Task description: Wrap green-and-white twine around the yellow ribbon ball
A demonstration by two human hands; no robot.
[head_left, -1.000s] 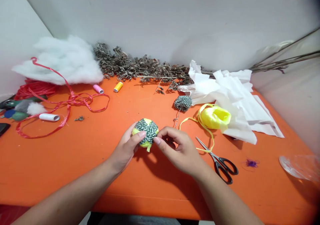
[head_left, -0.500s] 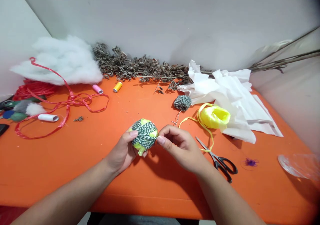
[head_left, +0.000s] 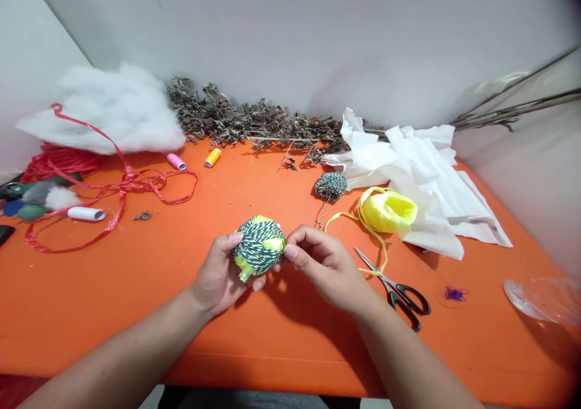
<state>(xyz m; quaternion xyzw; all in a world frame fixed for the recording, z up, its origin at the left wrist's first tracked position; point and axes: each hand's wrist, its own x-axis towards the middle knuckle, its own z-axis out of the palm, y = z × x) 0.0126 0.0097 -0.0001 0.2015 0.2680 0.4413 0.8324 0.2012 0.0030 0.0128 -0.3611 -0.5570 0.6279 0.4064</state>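
Note:
A yellow ball wrapped in green-and-white twine sits in my left hand, its fingers curled round the ball's underside and left edge. A loose yellow tag of raffia sticks out at its lower left. My right hand pinches at the ball's right side, and its fingertips hide the contact point. A small ball of the same twine lies on the orange table beyond my hands, with a thin strand trailing from it toward my right hand.
Yellow raffia and black-handled scissors lie right of my hands, before crumpled white paper. Dried plant stems, white stuffing, red ribbon and thread spools line the back and left.
The wrapped ball has rolled in my left hand, showing more yellow on its right side, and has shifted slightly left. My right hand stays at its side.

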